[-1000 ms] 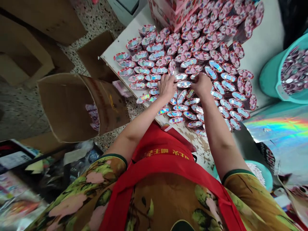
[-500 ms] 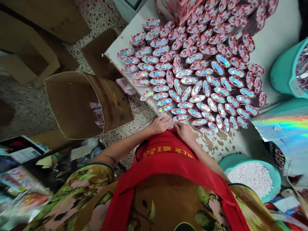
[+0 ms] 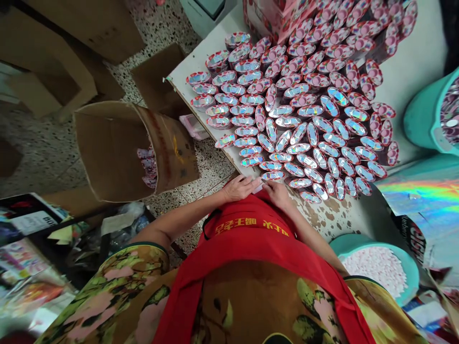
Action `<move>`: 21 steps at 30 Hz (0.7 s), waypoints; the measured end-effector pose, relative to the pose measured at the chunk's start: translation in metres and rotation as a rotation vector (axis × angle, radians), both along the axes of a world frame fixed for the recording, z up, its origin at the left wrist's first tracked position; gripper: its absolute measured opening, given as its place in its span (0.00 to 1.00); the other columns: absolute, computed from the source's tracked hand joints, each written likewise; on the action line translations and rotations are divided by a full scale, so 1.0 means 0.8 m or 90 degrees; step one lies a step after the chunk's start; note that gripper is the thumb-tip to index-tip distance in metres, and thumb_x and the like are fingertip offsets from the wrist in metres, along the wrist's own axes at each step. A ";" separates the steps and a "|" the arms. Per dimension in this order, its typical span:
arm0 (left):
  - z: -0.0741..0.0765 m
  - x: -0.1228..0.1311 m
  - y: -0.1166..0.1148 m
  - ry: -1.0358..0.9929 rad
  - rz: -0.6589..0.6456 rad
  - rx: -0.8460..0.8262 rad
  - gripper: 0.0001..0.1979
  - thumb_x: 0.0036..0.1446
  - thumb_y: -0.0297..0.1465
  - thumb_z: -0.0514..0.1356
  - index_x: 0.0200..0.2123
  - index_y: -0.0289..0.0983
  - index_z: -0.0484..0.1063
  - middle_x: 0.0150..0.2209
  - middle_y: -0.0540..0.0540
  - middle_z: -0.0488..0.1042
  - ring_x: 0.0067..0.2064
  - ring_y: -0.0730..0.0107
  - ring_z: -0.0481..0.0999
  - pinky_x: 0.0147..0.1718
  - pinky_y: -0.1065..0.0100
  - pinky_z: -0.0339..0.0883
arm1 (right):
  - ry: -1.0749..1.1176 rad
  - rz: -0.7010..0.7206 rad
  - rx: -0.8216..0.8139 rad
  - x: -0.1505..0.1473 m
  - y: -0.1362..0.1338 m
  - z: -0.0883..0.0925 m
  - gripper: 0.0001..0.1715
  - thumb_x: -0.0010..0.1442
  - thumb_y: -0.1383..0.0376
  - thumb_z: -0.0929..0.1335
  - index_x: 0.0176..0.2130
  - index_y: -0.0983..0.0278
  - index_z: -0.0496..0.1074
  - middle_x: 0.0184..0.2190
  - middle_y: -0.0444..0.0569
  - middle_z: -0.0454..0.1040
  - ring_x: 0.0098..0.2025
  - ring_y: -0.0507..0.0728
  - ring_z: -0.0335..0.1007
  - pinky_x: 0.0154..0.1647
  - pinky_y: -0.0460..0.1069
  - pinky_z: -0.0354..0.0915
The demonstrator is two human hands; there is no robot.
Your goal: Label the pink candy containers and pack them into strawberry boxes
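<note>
My left hand [image 3: 238, 189] is closed at the table's front edge, with its fingertips on a small whitish piece [image 3: 257, 188]. My right hand [image 3: 277, 195] pinches that same piece from the other side. Its kind is too small and too covered to make out. Just beyond my fingers stand many oval packs [image 3: 273, 176] in tight rows, with shiny holographic ends and red patterned rims. Farther back, similar packs [image 3: 339, 51] show a round pink knob in the middle of each end. A red apron [image 3: 247, 210] lies beneath both hands.
The white table [image 3: 179, 74] carries the packs. To the left, an open cardboard box [image 3: 172, 148] holds a few patterned pieces. On the right are a teal bucket [image 3: 418, 112], a holographic sheet [image 3: 412, 191] and a teal basin [image 3: 339, 241] of small white-pink pieces.
The view has shifted slightly, so the table and packs appear farther right. Both hands stay together at the edge, and more of the whitish piece shows between them.
</note>
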State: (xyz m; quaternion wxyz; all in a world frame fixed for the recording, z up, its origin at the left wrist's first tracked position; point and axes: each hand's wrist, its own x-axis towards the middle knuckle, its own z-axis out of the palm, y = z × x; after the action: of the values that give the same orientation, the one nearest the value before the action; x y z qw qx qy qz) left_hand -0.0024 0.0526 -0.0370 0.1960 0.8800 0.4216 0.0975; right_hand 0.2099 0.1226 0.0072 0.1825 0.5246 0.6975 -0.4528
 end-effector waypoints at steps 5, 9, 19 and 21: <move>0.006 -0.010 -0.002 -0.028 -0.019 -0.037 0.17 0.70 0.26 0.52 0.54 0.39 0.78 0.61 0.40 0.76 0.55 0.61 0.77 0.45 0.61 0.67 | -0.009 -0.027 -0.008 -0.001 0.004 0.002 0.18 0.68 0.59 0.61 0.35 0.64 0.75 0.31 0.48 0.78 0.33 0.55 0.68 0.35 0.46 0.57; 0.008 -0.010 0.000 -0.035 -0.001 -0.057 0.14 0.71 0.28 0.52 0.45 0.36 0.78 0.52 0.39 0.81 0.52 0.61 0.77 0.47 0.61 0.67 | -0.017 -0.027 0.000 -0.002 0.004 0.003 0.18 0.69 0.59 0.61 0.36 0.63 0.76 0.32 0.48 0.78 0.33 0.55 0.69 0.35 0.46 0.57; 0.059 -0.035 0.037 -0.272 0.373 -0.233 0.10 0.66 0.31 0.56 0.31 0.38 0.71 0.31 0.48 0.76 0.34 0.70 0.74 0.38 0.68 0.68 | -0.146 0.018 0.033 -0.008 0.006 0.022 0.19 0.71 0.56 0.62 0.45 0.60 0.79 0.40 0.54 0.83 0.41 0.60 0.77 0.36 0.48 0.59; 0.074 -0.050 0.063 -0.338 0.460 -0.306 0.07 0.62 0.32 0.59 0.30 0.38 0.70 0.29 0.51 0.74 0.31 0.73 0.71 0.33 0.70 0.66 | -0.154 -0.005 0.060 -0.010 0.014 0.032 0.21 0.71 0.53 0.63 0.47 0.60 0.79 0.41 0.56 0.83 0.42 0.62 0.78 0.37 0.50 0.62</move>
State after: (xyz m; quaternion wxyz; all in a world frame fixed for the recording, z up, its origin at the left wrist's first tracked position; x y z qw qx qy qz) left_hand -0.0425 0.1028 0.0218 0.4470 0.5529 0.6451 0.2798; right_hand 0.2022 0.1337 0.0330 0.2386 0.5859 0.6890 -0.3536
